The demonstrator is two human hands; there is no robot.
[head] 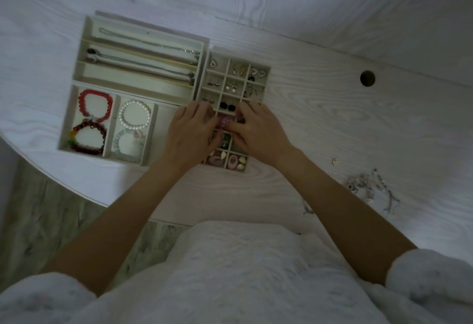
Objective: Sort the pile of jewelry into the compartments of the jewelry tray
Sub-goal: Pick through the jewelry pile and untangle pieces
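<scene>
Head view: left hand (pixel 190 131) and right hand (pixel 257 133) meet over the grid tray (pixel 266 72), fingers curled together around a small pink piece (pixel 225 120) above a middle compartment. Remaining jewelry pile (pixel 371 188) lies well right of the grid tray; bracelet tray (pixel 65 129) sits left of it.

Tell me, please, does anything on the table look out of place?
Yes: a tangle of jewelry lies loose on the table right of the small-compartment tray, with one small round piece apart from it. The bracelets and necklaces lie tidy.
</scene>
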